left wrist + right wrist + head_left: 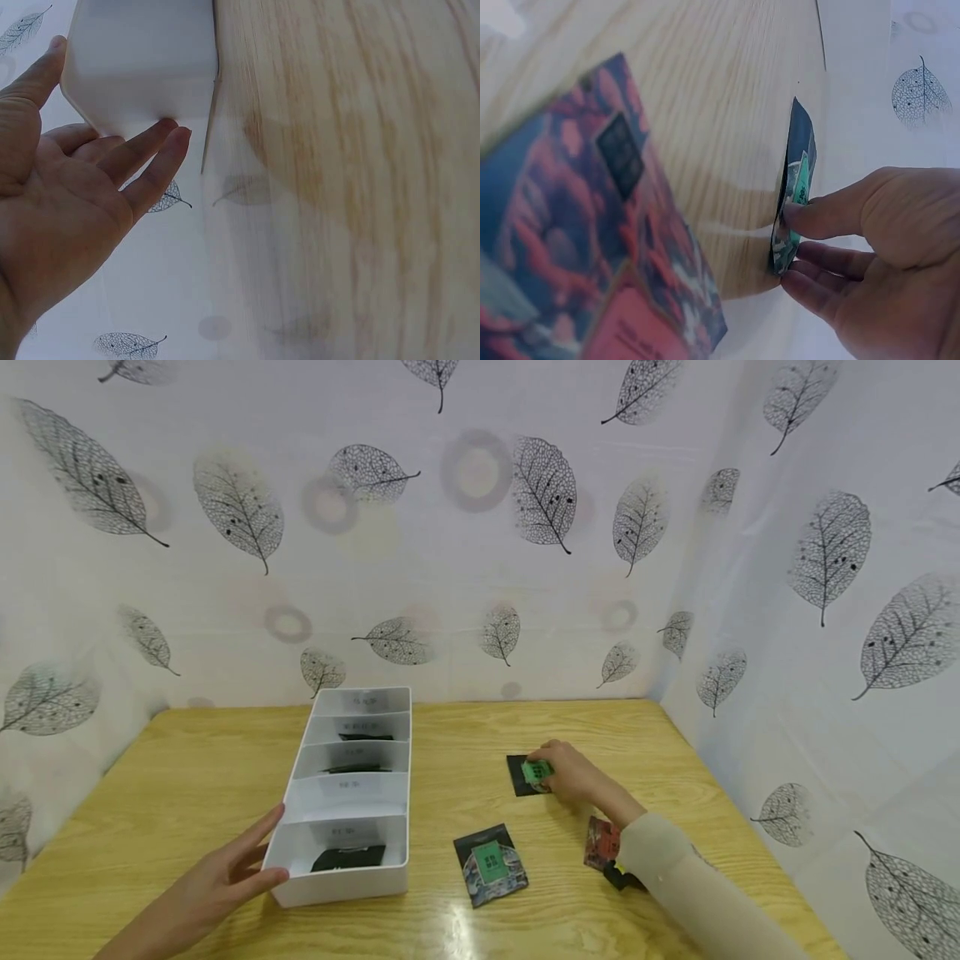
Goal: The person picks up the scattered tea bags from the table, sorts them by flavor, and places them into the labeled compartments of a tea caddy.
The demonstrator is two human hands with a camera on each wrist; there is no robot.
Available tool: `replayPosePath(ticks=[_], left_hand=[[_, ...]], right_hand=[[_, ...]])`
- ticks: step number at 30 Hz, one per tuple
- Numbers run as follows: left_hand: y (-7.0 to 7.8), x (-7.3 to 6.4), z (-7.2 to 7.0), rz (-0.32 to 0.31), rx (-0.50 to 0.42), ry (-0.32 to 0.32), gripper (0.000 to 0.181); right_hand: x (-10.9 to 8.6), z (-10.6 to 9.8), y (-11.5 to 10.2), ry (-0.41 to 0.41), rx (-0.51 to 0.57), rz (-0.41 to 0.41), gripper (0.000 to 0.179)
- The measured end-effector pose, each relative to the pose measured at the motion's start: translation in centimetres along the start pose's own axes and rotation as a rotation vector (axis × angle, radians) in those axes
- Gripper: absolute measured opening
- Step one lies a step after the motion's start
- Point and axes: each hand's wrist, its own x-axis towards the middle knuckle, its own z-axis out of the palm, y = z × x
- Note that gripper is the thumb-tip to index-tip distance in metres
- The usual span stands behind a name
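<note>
A long white box (393,883), split by dividers into several compartments, stands on the table's left half. My left hand (213,889) is at its near left corner, fingers fairly straight and spread, fingertips touching the wall (142,82). At the right, my right hand (572,774) pinches a flat dark sachet with a green label (517,774); in the right wrist view the thumb lies on the sachet's face (801,150) and the fingers are at its lower edge. Nearer the front lies a similar green-labelled sachet (491,865).
A red sachet (600,842) and a small black item (618,877) lie beside the right forearm, which partly hides them. Dark packets (348,857) sit in some compartments. A leaf-patterned curtain (480,552) hangs behind the wooden table (465,727) and along its sides.
</note>
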Motion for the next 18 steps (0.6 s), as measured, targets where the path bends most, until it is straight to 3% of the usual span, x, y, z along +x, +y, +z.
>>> replayPosePath(ticks=[4,9,12,16,18], left_hand=[[0.0,0.0,0.0,0.005,-0.007,0.0,0.084],[0.1,0.0,0.0,0.015,-0.005,0.004,0.083],[0.2,-0.1,-0.1,0.011,0.003,0.004,0.083],[0.4,-0.1,-0.1,-0.004,0.01,0.001,0.083],[0.5,-0.1,-0.1,-0.009,0.009,0.001,0.083]], right_hand=[[-0.4,0.0,0.3,0.073,0.029,0.008,0.04],[-1.5,-0.2,-0.2,0.169,0.025,0.234,0.041],[-1.8,-0.2,-0.7,0.143,-0.004,0.339,0.041],[-1.7,0.1,-1.2,0.089,-0.07,0.364,0.061],[-1.3,0.3,-1.3,0.082,-0.113,0.355,0.061]])
